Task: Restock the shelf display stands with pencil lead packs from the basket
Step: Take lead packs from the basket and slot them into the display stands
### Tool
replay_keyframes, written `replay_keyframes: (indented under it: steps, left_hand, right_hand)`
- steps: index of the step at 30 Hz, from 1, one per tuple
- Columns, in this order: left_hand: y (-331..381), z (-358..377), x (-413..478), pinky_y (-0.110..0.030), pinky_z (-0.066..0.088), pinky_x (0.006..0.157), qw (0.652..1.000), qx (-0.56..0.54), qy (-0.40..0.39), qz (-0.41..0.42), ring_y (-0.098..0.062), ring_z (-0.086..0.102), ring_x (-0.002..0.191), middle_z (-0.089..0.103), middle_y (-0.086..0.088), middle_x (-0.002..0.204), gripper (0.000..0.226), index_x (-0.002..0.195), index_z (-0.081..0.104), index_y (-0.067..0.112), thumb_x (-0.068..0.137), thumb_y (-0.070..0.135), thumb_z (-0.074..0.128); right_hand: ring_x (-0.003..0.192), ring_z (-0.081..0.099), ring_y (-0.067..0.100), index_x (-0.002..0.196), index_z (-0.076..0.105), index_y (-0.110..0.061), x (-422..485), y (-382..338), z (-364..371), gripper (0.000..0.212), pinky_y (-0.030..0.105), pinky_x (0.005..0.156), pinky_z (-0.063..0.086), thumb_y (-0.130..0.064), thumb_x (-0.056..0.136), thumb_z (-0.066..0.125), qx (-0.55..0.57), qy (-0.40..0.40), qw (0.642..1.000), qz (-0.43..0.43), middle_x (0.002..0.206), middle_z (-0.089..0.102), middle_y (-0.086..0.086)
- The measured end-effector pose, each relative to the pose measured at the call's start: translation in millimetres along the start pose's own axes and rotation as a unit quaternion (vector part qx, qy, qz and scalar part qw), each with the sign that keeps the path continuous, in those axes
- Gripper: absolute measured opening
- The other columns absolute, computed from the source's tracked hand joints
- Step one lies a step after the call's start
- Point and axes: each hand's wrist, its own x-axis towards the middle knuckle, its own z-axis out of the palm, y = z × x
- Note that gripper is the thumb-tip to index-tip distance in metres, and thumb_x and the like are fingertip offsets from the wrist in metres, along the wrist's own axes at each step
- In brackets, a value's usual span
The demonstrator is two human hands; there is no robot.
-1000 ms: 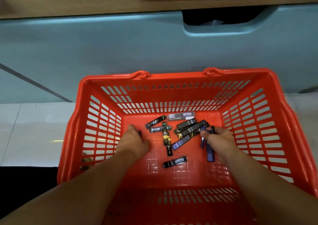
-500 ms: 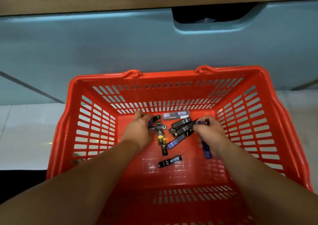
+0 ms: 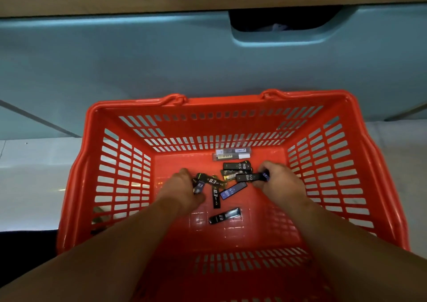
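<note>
Left hand (image 3: pixel 182 192) nearer, lead packs (image 3: pixel 233 190) beside

The red slotted plastic basket (image 3: pixel 97 186) stands on the pale tiled floor (image 3: pixel 30 186), before the teal cabinet front (image 3: pixel 138 59). In the middle of its bottom small flat dark pencil lead packs (image 3: pixel 231 192) lie heaped, between the left hand (image 3: pixel 184 190) and the right hand (image 3: pixel 279 181); each hand seems to hold one. Two clear plastic packs (image 3: pixel 232 153) lie behind the heap, one single dark pack (image 3: pixel 225 218) nearer, apart.

In the red basket (image 3: pixel 231 104), the left hand (image 3: pixel 184 187) and right hand (image 3: pixel 280 181) each grip lead packs (image 3: pixel 199 187).
</note>
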Motion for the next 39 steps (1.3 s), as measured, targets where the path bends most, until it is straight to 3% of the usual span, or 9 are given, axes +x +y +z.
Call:
replay_keyframes:
  steps: [4,8,10,12,15,19,23,33,39]
  left_hand:
    - [-12.8,8.0,-14.8,-0.026,0.053,0.071,0.999,0.024,-0.032,-0.025,-0.011,0.061,0.085,0.06,0.007,0.095,0.039,0.12,0.059,0.023,0.092,0.048,0.069]
    - [-10.3,9.2,-31.7,-0.021,0.043,0.055,0.999,0.004,-0.045,0.006,-0.005,0.057,0.07,0.058,0.008,0.082,0.027,0.096,0.058,0.021,0.096,0.048,0.062]
    - [-0.3,9.1,-38.3,-0.024,0.047,0.055,0.998,-0.026,-0.047,0.035,-0.009,0.062,0.072,0.063,0.006,0.082,0.018,0.09,0.056,0.025,0.096,0.041,0.063]
    - [11.4,11.0,-41.0,-0.027,0.054,0.065,0.995,-0.049,-0.052,0.067,-0.015,0.067,0.081,0.066,0.006,0.09,0.011,0.098,0.056,0.027,0.094,0.032,0.064]
    - [27.9,21.1,-39.2,-0.034,0.057,0.087,0.989,-0.016,-0.082,0.12,-0.023,0.068,0.101,0.071,0.0,0.112,0.029,0.121,0.059,0.025,0.093,0.03,0.066]
    - [36.6,39.0,-34.0,-0.031,0.053,0.088,0.979,0.099,-0.076,0.16,-0.023,0.066,0.108,0.068,-0.001,0.122,0.043,0.125,0.063,0.027,0.086,0.038,0.078]
    - [34.9,46.6,-35.9,-0.032,0.054,0.088,0.98,0.108,-0.064,0.152,-0.024,0.066,0.106,0.067,-0.003,0.12,0.031,0.12,0.065,0.023,0.091,0.03,0.074]
    - [31.5,-51.4,-74.1,-0.028,0.047,0.068,0.984,-0.039,-0.03,0.174,-0.018,0.06,0.078,0.062,0.003,0.085,0.015,0.095,0.056,0.022,0.091,0.03,0.068]
    - [48.9,-138.3,-140.0,-0.027,0.042,0.046,0.972,-0.138,-0.013,0.187,-0.016,0.047,0.045,0.052,-0.004,0.057,0.02,0.076,0.054,0.013,0.089,0.023,0.066]
  right_hand:
    - [0.083,0.063,0.014,0.093,0.064,-0.029,-3.4,8.7,4.8,0.027,0.032,0.071,0.052,-0.05,0.084,0.077,0.019,-0.02,0.999,0.025,0.092,0.066,-0.006]
    - [0.085,0.071,0.022,0.089,0.069,-0.019,-14.9,16.4,5.4,0.024,0.043,0.079,0.06,-0.039,0.084,0.08,0.233,-0.081,0.967,0.064,0.088,0.072,0.002]
    - [0.075,0.069,0.023,0.095,0.07,-0.013,-21.9,11.7,-2.6,0.025,0.039,0.067,0.06,-0.036,0.089,0.077,0.318,-0.109,0.938,0.086,0.086,0.074,0.008]
    - [0.064,0.062,0.02,0.104,0.067,-0.012,-25.6,7.5,-11.3,0.024,0.031,0.051,0.051,-0.033,0.094,0.073,0.386,-0.128,0.907,0.109,0.091,0.077,0.014]
    - [0.07,0.063,0.016,0.115,0.064,-0.017,-28.5,8.8,-19.9,0.025,0.03,0.055,0.05,-0.035,0.098,0.068,0.42,-0.17,0.884,0.118,0.101,0.078,0.009]
    - [0.091,0.07,0.019,0.119,0.068,-0.016,-31.2,12.3,-24.2,0.031,0.033,0.064,0.047,-0.038,0.097,0.069,0.485,-0.226,0.836,0.122,0.091,0.076,0.002]
    - [0.07,0.066,0.017,0.116,0.067,-0.014,-36.9,12.2,-32.2,0.025,0.027,0.047,0.04,-0.033,0.099,0.066,0.553,-0.247,0.786,0.123,0.077,0.065,0.002]
    - [0.048,0.043,0.013,0.087,0.057,-0.019,-68.6,-37.8,-60.7,0.034,0.025,0.042,0.032,-0.05,0.091,0.07,0.441,-0.292,0.847,0.057,0.061,0.047,-0.001]
    - [0.042,0.029,0.011,0.07,0.051,-0.024,-121.0,-93.5,-118.1,0.038,0.019,0.042,0.022,-0.048,0.097,0.064,0.36,-0.293,0.885,-0.022,0.055,0.036,-0.002]
